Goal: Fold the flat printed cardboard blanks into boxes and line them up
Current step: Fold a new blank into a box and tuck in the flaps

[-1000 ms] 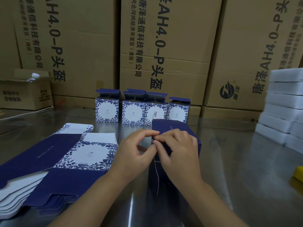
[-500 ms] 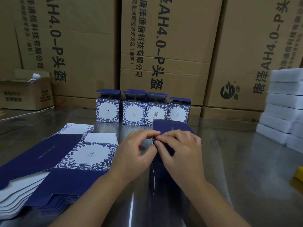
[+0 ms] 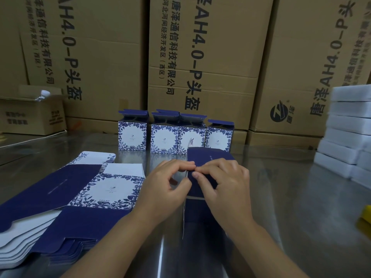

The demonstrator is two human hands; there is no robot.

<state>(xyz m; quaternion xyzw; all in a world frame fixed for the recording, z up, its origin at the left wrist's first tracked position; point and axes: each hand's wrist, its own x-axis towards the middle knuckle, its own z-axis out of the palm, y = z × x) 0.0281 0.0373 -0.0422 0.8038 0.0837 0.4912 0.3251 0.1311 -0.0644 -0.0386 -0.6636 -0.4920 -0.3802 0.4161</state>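
Observation:
A dark blue box blank [image 3: 208, 159] lies partly folded on the steel table in front of me. My left hand [image 3: 166, 183] pinches its left edge with curled fingers and thumb. My right hand [image 3: 224, 183] grips the same edge from the right, fingers curled over the blue panel. The two hands' fingertips almost meet. A stack of flat blue-and-white printed blanks [image 3: 66, 199] lies at the left. Several folded boxes [image 3: 172, 135] with floral white fronts and open top flaps stand in a row behind my hands.
Large brown shipping cartons [image 3: 200, 57] wall off the back of the table. A small open carton [image 3: 32, 115] sits at the back left. White foam blocks [image 3: 349, 127] are stacked at the right edge, and something yellow [image 3: 366, 215] shows at the far right.
Both hands have stayed on the blank's edge, working it with only slight finger movement. The blank has barely shifted.

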